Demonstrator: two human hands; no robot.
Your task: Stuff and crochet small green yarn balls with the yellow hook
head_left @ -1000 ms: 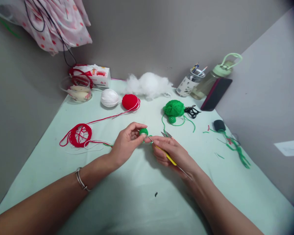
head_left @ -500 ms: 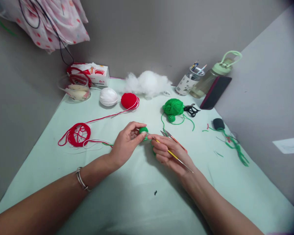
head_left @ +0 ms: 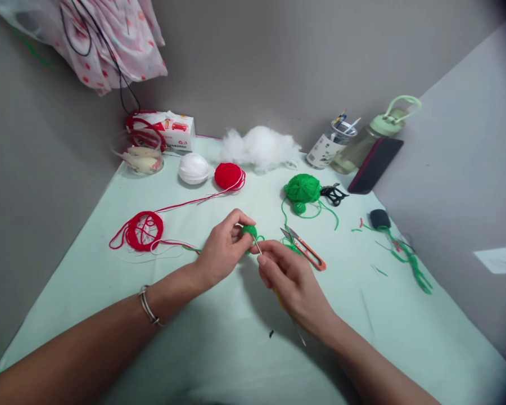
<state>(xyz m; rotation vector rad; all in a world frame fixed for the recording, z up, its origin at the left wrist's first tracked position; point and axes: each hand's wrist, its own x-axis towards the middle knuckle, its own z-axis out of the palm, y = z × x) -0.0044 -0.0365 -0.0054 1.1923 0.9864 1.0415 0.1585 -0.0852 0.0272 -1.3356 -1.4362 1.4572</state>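
Note:
Pinched in my left hand is a small green crocheted piece, partly hidden by the fingers. My right hand grips a crochet hook with a yellow handle, mostly covered by the palm. The hook's metal tip meets the green piece, and its other end sticks out below the hand. Loose green yarn lies just beyond the right fingers, beside orange-handled thread snips. To the left rests a wound loop of red yarn, with red, white and green strands trailing under my left hand.
Farther back sit a white yarn ball, a red one, white stuffing and a green ball near black scissors. A pen jar, bottle and phone stand at back right. Green yarn scraps lie rightward.
My right hand has turned and dropped slightly, so the hook points more steeply and its yellow handle is mostly hidden. The snips show more fully. The whole view has shifted slightly.

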